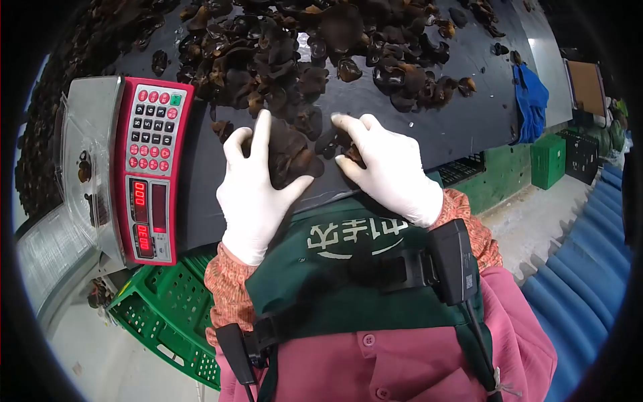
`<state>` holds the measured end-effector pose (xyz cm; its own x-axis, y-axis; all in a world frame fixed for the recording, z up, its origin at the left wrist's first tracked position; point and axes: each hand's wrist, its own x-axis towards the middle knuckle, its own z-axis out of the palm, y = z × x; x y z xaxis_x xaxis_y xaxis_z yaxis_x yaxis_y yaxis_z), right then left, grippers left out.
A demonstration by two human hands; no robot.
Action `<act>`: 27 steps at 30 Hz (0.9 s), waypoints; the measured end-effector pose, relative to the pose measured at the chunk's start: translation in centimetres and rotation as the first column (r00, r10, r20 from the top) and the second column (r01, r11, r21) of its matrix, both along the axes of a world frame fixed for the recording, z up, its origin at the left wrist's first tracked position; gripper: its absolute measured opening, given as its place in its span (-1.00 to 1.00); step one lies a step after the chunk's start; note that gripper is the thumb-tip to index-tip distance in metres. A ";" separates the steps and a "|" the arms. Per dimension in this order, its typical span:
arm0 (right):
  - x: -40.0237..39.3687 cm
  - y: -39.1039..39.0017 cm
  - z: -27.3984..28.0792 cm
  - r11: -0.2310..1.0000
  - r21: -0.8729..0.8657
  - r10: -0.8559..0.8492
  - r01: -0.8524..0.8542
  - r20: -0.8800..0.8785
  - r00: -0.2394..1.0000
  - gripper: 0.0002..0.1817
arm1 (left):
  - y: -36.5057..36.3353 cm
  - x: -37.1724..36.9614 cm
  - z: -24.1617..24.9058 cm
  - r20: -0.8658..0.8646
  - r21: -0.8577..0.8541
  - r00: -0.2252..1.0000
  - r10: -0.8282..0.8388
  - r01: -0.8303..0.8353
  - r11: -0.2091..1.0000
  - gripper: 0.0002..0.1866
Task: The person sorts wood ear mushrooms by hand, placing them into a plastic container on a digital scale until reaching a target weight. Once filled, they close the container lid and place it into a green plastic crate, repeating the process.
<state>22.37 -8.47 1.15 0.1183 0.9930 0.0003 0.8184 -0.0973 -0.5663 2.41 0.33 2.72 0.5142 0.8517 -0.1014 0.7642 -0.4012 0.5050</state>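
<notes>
On my feed: both hands are gloved in white and rest on a dark tabletop (429,134). My left hand (258,177) sits just left of centre with its fingers spread and curled over a clump of dark mushrooms (289,155), thumb hooked beneath the clump at 5 o'clock of it, so the clump is gripped. My right hand (388,167) lies just right of centre, fingertips pinching a smaller dark piece (338,142) at its 9 o'clock edge. The two hands are near each other but apart, with the gripped clump between them. A large spread of loose mushrooms (321,47) covers the tabletop at 12 o'clock, reaching down almost to the fingertips. At 9 o'clock stands a red-faced weighing scale (153,167) with keypad and lit red digits; its pan (87,154), further left, carries a clear bag holding a few dark pieces. A blue cloth (532,100) hangs at the tabletop's 2 o'clock edge. A green crate (167,308) sits at 7 o'clock, below the scale.
</notes>
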 end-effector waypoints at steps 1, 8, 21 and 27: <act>0.1 -0.1 -0.5 1.000 0.020 -0.005 0.005 -0.012 1.000 -0.55 | -0.1 0.1 -0.4 0.018 0.023 1.000 0.009 -0.009 1.000 -0.04; -0.3 -1.0 -0.4 0.999 -0.009 -0.037 0.036 -0.225 0.974 -0.70 | -3.0 -0.8 -2.6 0.246 -0.005 0.968 0.038 -0.038 0.999 -0.27; 3.8 -2.4 0.6 0.932 -0.348 -0.346 0.103 -0.767 0.540 -0.28 | -2.1 -0.1 -1.3 0.124 -0.023 0.992 -0.009 0.012 1.000 -0.10; 3.5 -2.1 1.5 0.917 -0.396 -0.395 0.047 -0.886 0.241 -0.25 | -3.0 1.3 -1.0 0.034 0.053 0.999 -0.042 0.041 0.998 -0.10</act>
